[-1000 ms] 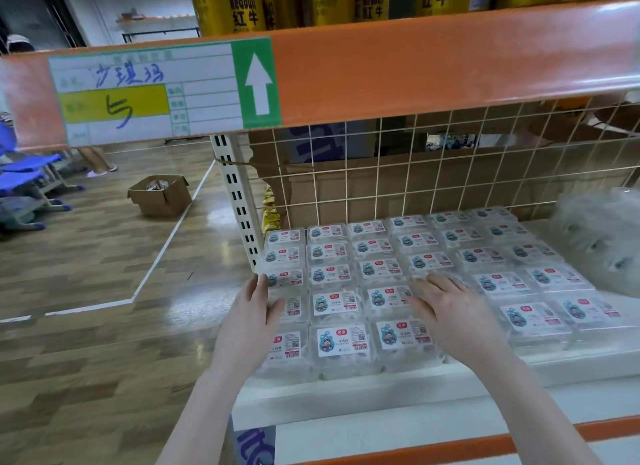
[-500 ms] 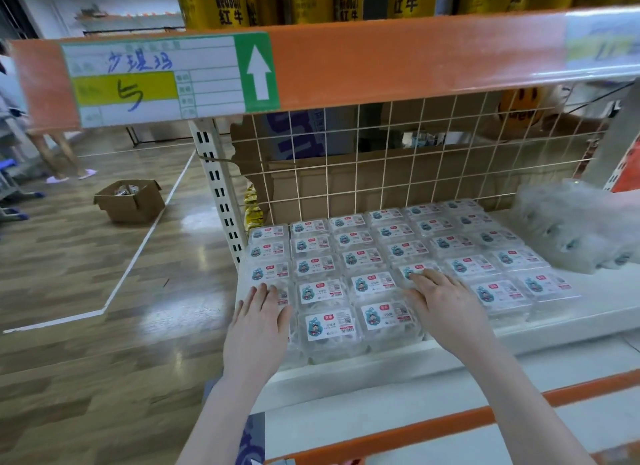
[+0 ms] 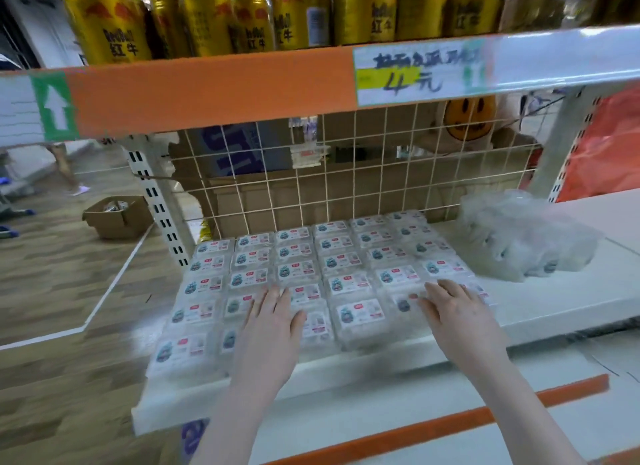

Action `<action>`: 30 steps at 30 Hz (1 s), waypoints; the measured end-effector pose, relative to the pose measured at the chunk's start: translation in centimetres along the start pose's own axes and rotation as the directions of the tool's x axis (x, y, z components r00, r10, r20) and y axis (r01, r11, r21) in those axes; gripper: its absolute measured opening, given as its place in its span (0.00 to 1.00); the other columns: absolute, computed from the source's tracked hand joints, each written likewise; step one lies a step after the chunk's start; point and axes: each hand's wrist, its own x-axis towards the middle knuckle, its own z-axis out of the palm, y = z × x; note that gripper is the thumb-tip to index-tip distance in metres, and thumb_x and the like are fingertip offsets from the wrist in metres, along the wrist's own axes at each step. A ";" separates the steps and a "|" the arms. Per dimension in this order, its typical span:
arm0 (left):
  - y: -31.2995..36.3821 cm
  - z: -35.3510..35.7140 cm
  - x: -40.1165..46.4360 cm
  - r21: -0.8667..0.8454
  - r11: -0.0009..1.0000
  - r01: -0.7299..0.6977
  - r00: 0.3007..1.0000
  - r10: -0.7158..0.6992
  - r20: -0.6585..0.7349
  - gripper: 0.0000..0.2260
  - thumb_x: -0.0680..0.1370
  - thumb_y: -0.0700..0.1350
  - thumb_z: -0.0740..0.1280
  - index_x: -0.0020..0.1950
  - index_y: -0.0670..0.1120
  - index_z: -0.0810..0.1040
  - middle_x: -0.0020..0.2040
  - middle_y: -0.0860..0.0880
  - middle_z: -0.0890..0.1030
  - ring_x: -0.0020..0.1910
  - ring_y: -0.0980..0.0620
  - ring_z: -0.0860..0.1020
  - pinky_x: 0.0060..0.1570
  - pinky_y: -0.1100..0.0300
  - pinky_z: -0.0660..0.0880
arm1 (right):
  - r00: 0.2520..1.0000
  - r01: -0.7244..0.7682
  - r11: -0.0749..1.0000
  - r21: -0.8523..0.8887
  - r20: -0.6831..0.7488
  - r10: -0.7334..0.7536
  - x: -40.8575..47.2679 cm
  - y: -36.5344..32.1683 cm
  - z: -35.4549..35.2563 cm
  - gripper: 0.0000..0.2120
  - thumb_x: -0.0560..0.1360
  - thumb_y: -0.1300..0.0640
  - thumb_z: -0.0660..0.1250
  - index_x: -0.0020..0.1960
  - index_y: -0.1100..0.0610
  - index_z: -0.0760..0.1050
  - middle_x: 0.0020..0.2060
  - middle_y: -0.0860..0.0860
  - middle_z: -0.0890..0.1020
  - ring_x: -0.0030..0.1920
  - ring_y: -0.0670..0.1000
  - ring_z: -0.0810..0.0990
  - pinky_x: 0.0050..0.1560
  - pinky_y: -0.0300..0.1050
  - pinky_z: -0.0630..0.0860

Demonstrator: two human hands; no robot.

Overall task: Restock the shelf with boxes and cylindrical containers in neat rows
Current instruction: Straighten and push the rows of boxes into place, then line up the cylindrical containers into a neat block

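A white shelf (image 3: 571, 312) fills the centre of the frame beneath an orange beam (image 3: 214, 94) carrying gold Red Bull cans (image 3: 104, 21). Clear labelled boxes (image 3: 346, 253) sit on it in neat rows, centre-left. The left hand (image 3: 268, 329) and right hand (image 3: 459, 317) lie flat on the front boxes, fingers straight, gripping nothing.

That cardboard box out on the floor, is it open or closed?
Open. The cardboard box on the wooden floor has its top flaps folded outward, and something lies inside, too blurred to identify.
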 end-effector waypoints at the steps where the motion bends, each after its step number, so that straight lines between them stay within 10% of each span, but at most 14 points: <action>1: 2.0 0.6 0.3 0.011 1.000 0.004 1.000 -0.004 0.005 0.23 0.83 0.54 0.48 0.77 0.49 0.55 0.78 0.50 0.53 0.76 0.52 0.50 0.73 0.58 0.44 | 1.000 0.020 1.000 0.006 -0.013 -0.020 0.1 1.8 -0.2 0.11 0.76 0.52 0.62 0.41 0.59 0.77 0.37 0.53 0.79 0.38 0.59 0.79 0.36 0.49 0.74; 14: 16.4 4.3 0.7 -0.021 0.993 0.117 0.984 -0.113 0.140 0.23 0.82 0.56 0.48 0.77 0.51 0.56 0.78 0.53 0.52 0.76 0.55 0.49 0.73 0.59 0.45 | 0.941 0.336 0.926 0.174 -0.014 -0.338 2.5 12.7 -1.1 0.18 0.76 0.45 0.52 0.43 0.53 0.76 0.36 0.48 0.77 0.37 0.53 0.78 0.36 0.40 0.70; 30: 26.2 5.7 3.9 -0.087 0.995 -0.051 0.997 0.056 0.056 0.25 0.82 0.56 0.51 0.77 0.50 0.53 0.78 0.53 0.50 0.76 0.55 0.48 0.73 0.59 0.47 | 0.980 0.113 0.993 0.028 -0.168 -0.107 1.6 24.9 -3.4 0.11 0.62 0.61 0.78 0.43 0.62 0.81 0.38 0.55 0.82 0.36 0.59 0.81 0.32 0.47 0.79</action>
